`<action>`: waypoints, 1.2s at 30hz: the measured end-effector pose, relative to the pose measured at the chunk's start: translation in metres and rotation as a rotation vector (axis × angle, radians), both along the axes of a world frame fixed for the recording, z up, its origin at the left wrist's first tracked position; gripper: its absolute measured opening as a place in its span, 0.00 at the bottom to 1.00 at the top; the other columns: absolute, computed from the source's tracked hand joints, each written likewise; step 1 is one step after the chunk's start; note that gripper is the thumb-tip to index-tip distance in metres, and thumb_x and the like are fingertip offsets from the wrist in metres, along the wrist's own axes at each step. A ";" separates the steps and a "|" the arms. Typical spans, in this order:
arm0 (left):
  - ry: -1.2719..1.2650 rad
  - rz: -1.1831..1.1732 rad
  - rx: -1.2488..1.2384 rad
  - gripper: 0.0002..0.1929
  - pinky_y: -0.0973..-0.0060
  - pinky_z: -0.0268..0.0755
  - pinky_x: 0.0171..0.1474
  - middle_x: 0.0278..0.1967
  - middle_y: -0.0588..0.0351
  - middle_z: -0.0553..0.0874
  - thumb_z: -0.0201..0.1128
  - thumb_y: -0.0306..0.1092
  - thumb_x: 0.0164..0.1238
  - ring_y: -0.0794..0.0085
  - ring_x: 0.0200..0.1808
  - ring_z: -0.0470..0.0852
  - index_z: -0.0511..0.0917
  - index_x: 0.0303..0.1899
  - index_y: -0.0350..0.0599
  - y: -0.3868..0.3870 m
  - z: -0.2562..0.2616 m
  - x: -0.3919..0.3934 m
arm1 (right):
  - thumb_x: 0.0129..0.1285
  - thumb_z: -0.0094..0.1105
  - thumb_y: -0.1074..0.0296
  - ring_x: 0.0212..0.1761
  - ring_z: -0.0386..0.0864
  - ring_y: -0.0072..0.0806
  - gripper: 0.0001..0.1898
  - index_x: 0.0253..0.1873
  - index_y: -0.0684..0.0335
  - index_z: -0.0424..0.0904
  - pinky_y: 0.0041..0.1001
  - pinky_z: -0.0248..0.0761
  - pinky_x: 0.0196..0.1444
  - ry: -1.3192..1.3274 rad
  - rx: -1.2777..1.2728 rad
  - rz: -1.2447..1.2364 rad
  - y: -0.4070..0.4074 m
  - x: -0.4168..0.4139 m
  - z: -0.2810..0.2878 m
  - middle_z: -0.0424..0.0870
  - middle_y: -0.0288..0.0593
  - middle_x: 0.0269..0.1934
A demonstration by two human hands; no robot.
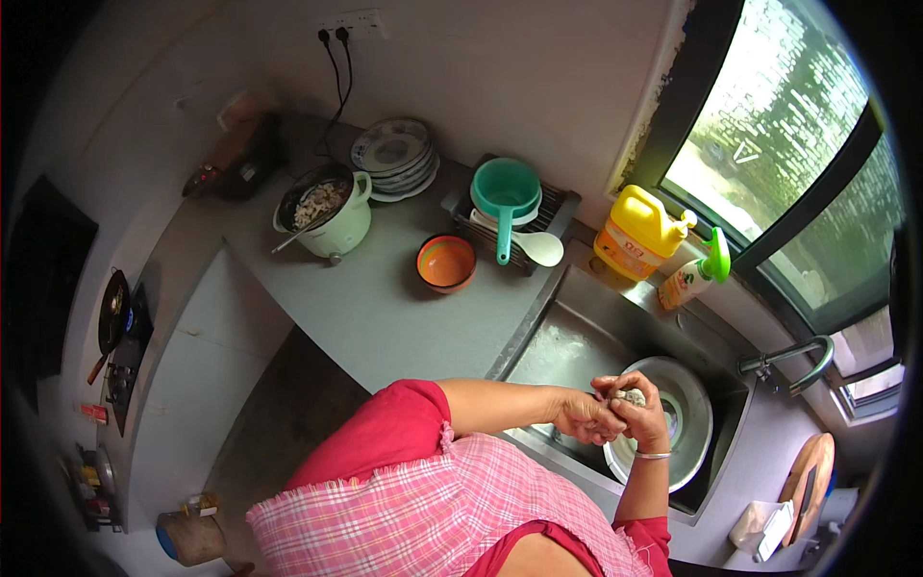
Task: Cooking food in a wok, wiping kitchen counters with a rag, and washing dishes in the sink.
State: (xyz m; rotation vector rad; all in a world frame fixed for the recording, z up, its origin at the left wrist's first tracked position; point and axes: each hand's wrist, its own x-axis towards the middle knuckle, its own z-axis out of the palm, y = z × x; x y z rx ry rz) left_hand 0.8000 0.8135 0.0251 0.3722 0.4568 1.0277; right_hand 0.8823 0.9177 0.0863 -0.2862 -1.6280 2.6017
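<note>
Both my hands meet above a round metal basin (696, 447) in the steel sink (577, 317). A small greyish-white lump (632, 397) shows between the fingers of my right hand (642, 411), which has a bracelet at its wrist. From the left, my left hand (593, 418) presses against the right hand and the lump, its fingers curled. What the lump is made of cannot be told, and the fingers hide part of it. The basin stands in the sink's right part, partly covered by the right hand and forearm.
Behind the sink are a yellow jug (634, 231), a spray bottle (685, 283) and a curved faucet (793, 353). Left on the counter stand an orange bowl (445, 263), a rack with a green dipper (506, 186), stacked plates (393, 148) and a pale green pot (342, 229). A wooden board (807, 476) is right.
</note>
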 end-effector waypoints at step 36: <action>0.914 0.320 -0.116 0.19 0.83 0.65 0.23 0.28 0.60 0.76 0.65 0.47 0.52 0.82 0.25 0.72 0.72 0.37 0.44 -0.064 -0.022 -0.020 | 0.60 0.57 0.64 0.32 0.74 0.15 0.15 0.47 0.67 0.71 0.16 0.67 0.32 -0.214 0.271 -0.327 -0.047 0.024 -0.070 0.77 0.37 0.35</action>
